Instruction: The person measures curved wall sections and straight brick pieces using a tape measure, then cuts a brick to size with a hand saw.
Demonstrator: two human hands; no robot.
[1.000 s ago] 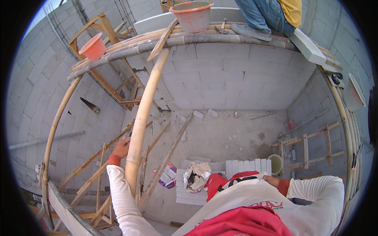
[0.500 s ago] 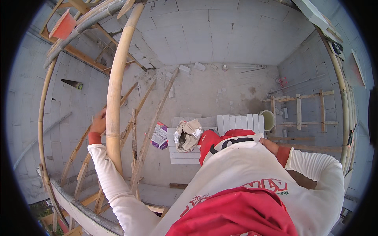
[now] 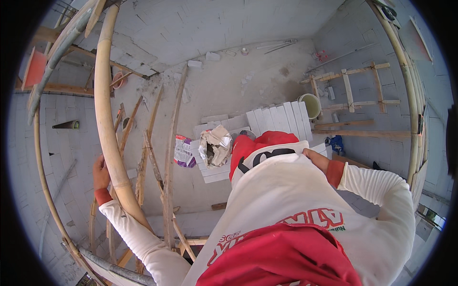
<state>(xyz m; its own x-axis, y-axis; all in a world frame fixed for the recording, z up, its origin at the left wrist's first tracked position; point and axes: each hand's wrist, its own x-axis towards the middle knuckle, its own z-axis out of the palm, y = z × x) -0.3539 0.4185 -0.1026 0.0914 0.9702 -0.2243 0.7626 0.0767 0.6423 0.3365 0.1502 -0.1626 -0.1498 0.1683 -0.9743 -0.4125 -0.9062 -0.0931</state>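
My left hand (image 3: 100,173) is at the left side of a thick bamboo pole (image 3: 110,128), its fingers curled around the pole and partly hidden behind it. At my waist on the right, my right hand (image 3: 317,158) pinches the hem of my white shirt (image 3: 281,190), with most of its fingers out of sight under the cloth. A red cloth (image 3: 281,257) lies across my chest, and red fabric (image 3: 262,140) shows below the hem.
Far below, white blocks (image 3: 279,119) are stacked beside an opened paper sack (image 3: 214,147) and a round bucket (image 3: 310,106). Wooden props (image 3: 171,157) lean at the left. More bamboo (image 3: 405,86) stands at the right. A handsaw (image 3: 67,125) appears near the left wall, and a red tub (image 3: 36,69) sits upper left.
My view has turned, so the pole, blocks and sack appear further left and higher. My left hand appears lower and further left, still at the pole; my right hand stays at the hem.
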